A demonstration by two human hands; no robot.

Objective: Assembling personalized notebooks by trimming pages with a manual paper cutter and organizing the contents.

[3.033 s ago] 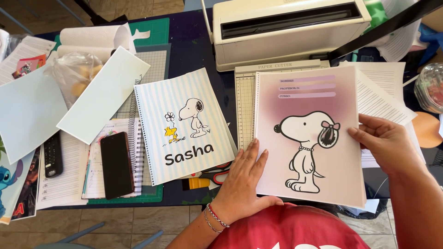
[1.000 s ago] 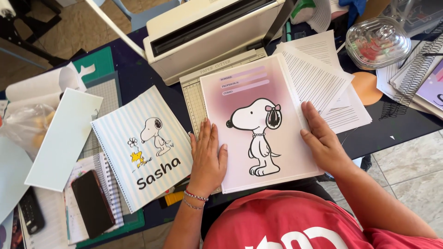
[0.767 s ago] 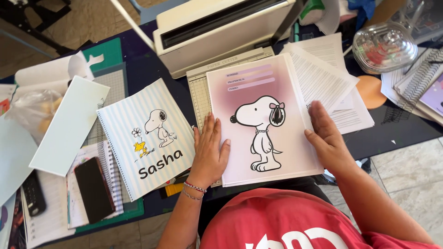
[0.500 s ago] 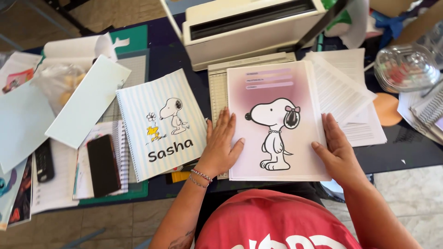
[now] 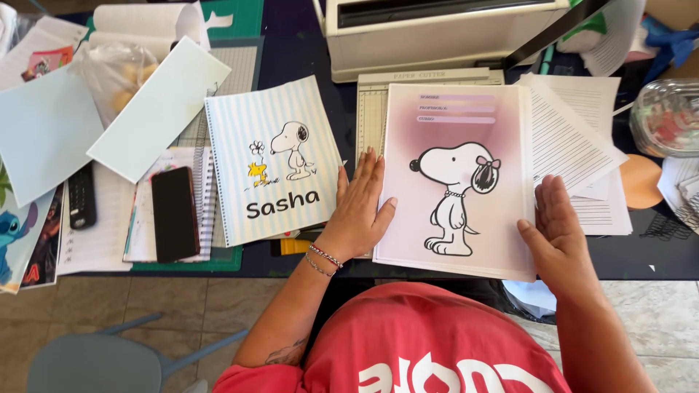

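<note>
A pink cover sheet with a cartoon dog (image 5: 459, 175) lies on top of a paper stack in front of me. My left hand (image 5: 360, 207) rests flat against the stack's left edge, fingers spread. At the right edge, near the lower corner, my right hand (image 5: 557, 233) presses in with fingers together and thumb on the cover. Neither hand grips anything. A blue-striped spiral notebook with a cartoon dog (image 5: 273, 164) lies just left of my left hand.
A cream binding machine (image 5: 437, 33) and a paper cutter (image 5: 371, 109) sit behind the stack. Lined sheets (image 5: 575, 145) fan out to the right, beside a clear lidded container (image 5: 666, 116). A black phone (image 5: 173, 213), a remote (image 5: 81, 196) and pale blue sheets (image 5: 156, 109) lie at left. A grey chair (image 5: 102, 360) stands below.
The view has swung and shifted while both hands stayed at the stack's sides. My right hand slid down the right edge toward the lower corner. The stack now sits squarer.
</note>
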